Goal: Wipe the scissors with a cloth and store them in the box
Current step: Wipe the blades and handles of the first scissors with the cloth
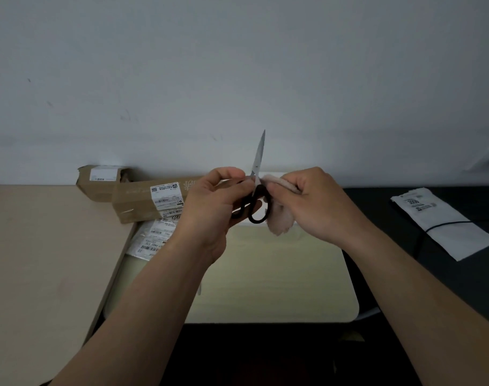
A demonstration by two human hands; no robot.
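Observation:
The scissors (pixel 258 157) have black handles and shut silver blades that point up and away from me, above the table. My left hand (pixel 212 201) grips their black handles. My right hand (pixel 313 201) holds a pale pink cloth (pixel 279 221) and presses it against the base of the blades, near the pivot. Part of the cloth hangs below my right fingers. A long brown cardboard box (pixel 143 201) with white labels lies behind my left hand, and a second cardboard box (pixel 98 181) lies at the wall behind it.
A pale yellow-green board (pixel 279 280) lies below my hands. Labelled white packets (pixel 151 240) lie at its left. A white mailer bag (pixel 438 221) with a black cord over it sits on the dark surface at right. The beige tabletop (pixel 42 260) spreads left.

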